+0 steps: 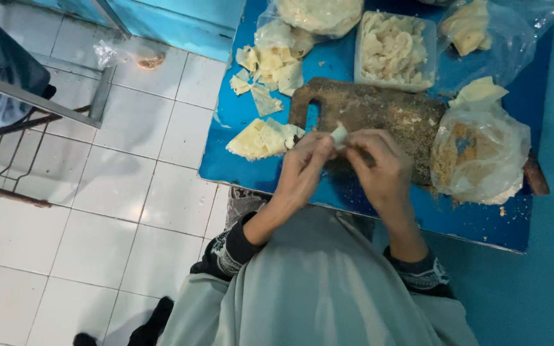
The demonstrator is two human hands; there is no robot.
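My left hand [302, 168] and my right hand [379, 165] meet over the near edge of a dark wooden cutting board [379, 109] on a blue table [238, 115]. Both pinch one small pale dough wrapper [339, 134] between their fingertips; it looks folded. A loose heap of triangular pale wrappers [261, 138] lies just left of my left hand. A clear plastic bag of brownish filling [479, 157] sits right of my right hand. The board is dusted with crumbs.
At the table's far side stand a clear tub of folded dough pieces [392, 48], more scattered wrappers [267, 67] and plastic bags of dough [318, 14] [476, 25]. A white tiled floor [117, 192] lies to the left, with a metal frame [33, 102].
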